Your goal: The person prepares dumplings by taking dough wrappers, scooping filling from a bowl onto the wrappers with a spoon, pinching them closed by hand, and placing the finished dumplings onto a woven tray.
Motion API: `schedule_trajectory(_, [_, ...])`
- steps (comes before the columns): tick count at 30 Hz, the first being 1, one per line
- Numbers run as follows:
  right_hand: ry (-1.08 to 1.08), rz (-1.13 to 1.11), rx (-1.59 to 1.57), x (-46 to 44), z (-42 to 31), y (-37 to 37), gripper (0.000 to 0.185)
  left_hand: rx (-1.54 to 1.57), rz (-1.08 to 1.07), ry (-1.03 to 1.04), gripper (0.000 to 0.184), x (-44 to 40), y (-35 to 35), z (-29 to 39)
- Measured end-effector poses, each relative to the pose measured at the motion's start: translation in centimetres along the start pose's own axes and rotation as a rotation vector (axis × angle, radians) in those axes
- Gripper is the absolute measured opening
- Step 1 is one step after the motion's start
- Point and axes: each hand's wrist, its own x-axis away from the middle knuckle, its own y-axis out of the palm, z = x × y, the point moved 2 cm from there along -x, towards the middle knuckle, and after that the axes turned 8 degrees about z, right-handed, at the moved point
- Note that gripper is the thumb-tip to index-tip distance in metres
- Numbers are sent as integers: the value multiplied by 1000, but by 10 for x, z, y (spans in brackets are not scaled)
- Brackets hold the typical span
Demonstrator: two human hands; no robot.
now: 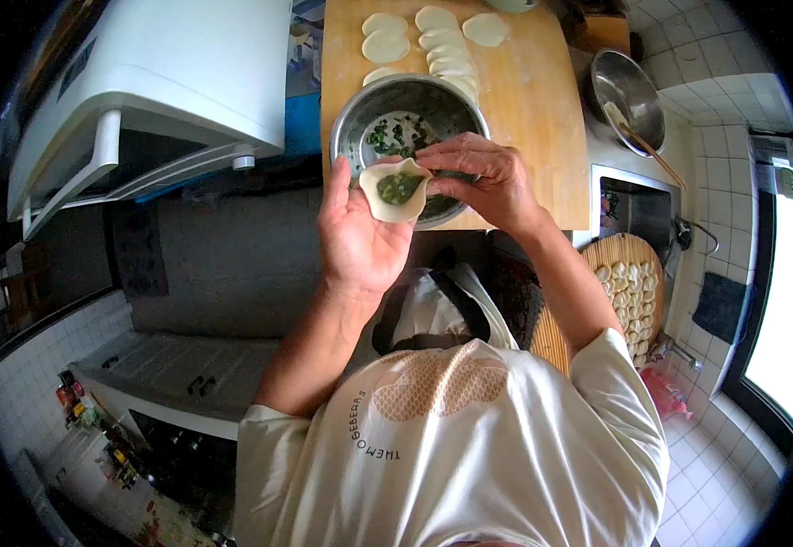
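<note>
A round dumpling wrapper with a spoonful of green filling lies across the fingers of my left hand, which is turned palm up and cups it. My right hand pinches the wrapper's upper right edge between thumb and fingers, drawing that edge up into a small fold. Both hands are over the near side of a steel mixing bowl. Bits of green filling cling to the bowl's inside, and my hands hide part of it.
Flat dough wrappers lie singly and in an overlapping row on the wooden board. Right of it are a steel bowl with chopsticks, a sink, and a round woven tray with many shaped dumplings. A white appliance stands left.
</note>
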Motion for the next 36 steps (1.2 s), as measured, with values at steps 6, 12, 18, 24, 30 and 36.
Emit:
schedule_trajectory(6, [41,42,-82,5,5,5,14,-55,-70,13,35,1,-3,2])
schedule_trajectory(12, [368,132,-326,13,13,9,7,-653,-218,298,48,3,-5,-2])
schedule_trajectory(18, [325,93,-301,13,4,5,20,-1004,-202,558,35,0,-3,0])
schedule_trajectory(24, [-67,43,-113,-1,-17,-6,39,-1070,-234,560,30,2,1,2])
schedule_trajectory(30, [-77,-73,4,-9,-19,-5,28,-1014,-243,443,27,3,4,3])
schedule_trajectory(36, [-54,-45,37,-8,-24,-3,19,-935,-220,342,27,2,0,4])
